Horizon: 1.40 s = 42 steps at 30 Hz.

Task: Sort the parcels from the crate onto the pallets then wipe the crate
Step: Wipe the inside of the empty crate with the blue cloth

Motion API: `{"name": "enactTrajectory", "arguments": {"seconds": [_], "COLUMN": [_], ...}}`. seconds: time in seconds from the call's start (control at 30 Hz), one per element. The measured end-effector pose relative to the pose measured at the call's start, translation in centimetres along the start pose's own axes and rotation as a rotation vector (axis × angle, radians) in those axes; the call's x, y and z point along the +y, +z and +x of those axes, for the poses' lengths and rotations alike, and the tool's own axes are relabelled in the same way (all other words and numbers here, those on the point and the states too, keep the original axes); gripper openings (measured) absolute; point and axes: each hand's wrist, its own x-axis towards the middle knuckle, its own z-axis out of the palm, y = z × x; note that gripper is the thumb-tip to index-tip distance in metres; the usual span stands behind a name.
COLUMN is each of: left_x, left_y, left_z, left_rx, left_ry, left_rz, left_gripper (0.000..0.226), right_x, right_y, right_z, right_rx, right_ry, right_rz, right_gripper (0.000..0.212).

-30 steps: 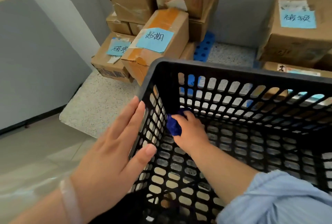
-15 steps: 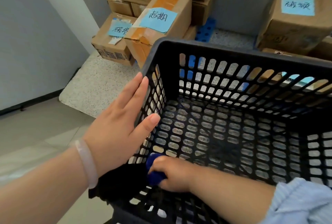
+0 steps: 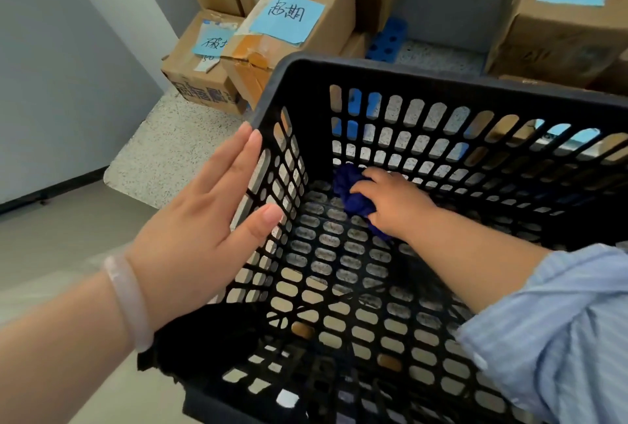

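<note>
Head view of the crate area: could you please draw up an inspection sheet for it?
Surface: speckled floor, seen behind and through the crate.
Job's things: black crate holds no parcels; blue cloth is bunched on its bottom near the far left corner; labelled parcels are stacked beyond, with a blue pallet showing between the stacks.
Clutter: nothing seen.
Hands: left hand lies flat against the outside of the crate's left wall; right hand grips the cloth inside.
Cables: nothing seen.
Surroundings: grey wall on the left.
</note>
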Motion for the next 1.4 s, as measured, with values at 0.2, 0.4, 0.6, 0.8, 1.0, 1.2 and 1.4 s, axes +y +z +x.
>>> {"name": "enactTrajectory", "arguments": {"seconds": [0.2,0.4,0.6,0.8,1.0,1.2,1.4], "left_x": [0.2,0.5,0.4,0.7,1.0,1.3,1.7], "left_y": [0.1,0.2,0.1,0.1,0.1,0.2,0.3], "left_z": [0.0,-0.2,-0.3,-0.4,-0.2,-0.2,-0.2], "left_rx": [0.019,0.055,0.064,0.057,0.068,0.065,0.074], "left_ry": [-0.019,-0.047,-0.053,-0.059,-0.083,-0.087,-0.125], "left_rz": [0.06,0.115,0.105,0.085,0.109,0.136,0.144], "left_gripper": [0.085,0.088,0.085,0.069,0.066,0.064,0.075], "right_x": [-2.8,-6.1,-5.9,1.4,6.2,3.4,-1.0], "right_y": [2.4,4.8,3.5,-0.1,-0.9,1.0,3.8], "right_z": [-3.7,-10.3,-11.5,-6.8,-6.7,-10.9,-17.8], "right_rx": [-0.162,-0.435,-0.513,-0.084,-0.045,-0.221,-0.622], "right_ry": [0.019,-0.171,-0.418,-0.31,0.023,-0.002,-0.253], "right_rz": [0.256,0.375,0.138,-0.185,-0.194,0.17,0.235], "right_gripper": [0.05,0.042,0.049,0.039,0.059,0.038,0.043]}}
